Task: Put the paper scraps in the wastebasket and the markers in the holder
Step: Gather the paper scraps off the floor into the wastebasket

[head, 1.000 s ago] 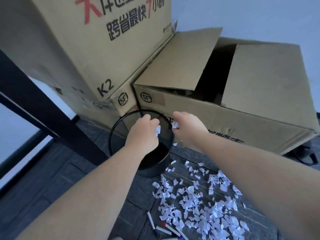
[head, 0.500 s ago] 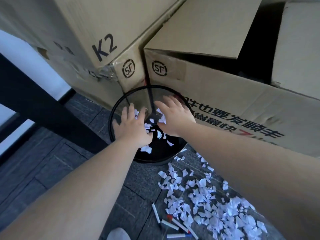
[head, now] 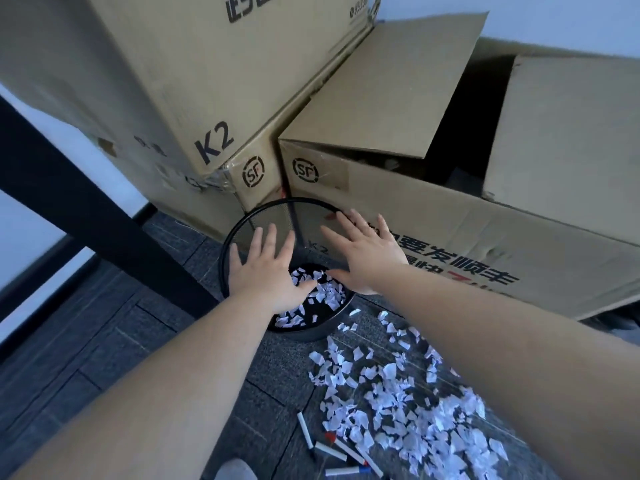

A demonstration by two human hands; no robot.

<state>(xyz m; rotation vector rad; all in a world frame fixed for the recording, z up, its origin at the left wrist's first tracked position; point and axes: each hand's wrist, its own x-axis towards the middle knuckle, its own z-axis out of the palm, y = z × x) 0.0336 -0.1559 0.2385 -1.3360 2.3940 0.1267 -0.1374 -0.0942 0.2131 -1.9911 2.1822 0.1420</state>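
A black mesh wastebasket (head: 273, 211) stands on the floor against the cardboard boxes, with white paper scraps (head: 323, 292) lying in its bottom. My left hand (head: 266, 270) and my right hand (head: 363, 252) hover over its mouth, palms down, fingers spread, holding nothing. A wide heap of torn white paper scraps (head: 408, 403) covers the dark floor to the right of the basket. Several white markers (head: 332, 452) with red and blue caps lie on the floor at the bottom centre. No holder is in view.
Two large cardboard boxes (head: 450, 216) stand right behind the basket, the right one with open flaps. A black table leg (head: 86, 216) runs diagonally on the left. A grey sock toe (head: 235, 471) shows at the bottom edge.
Both hands were closed on scraps above the basket, then opened; the scraps have dropped in and now lie on the basket bottom. The fingers are spread wider and the hands sit slightly higher.
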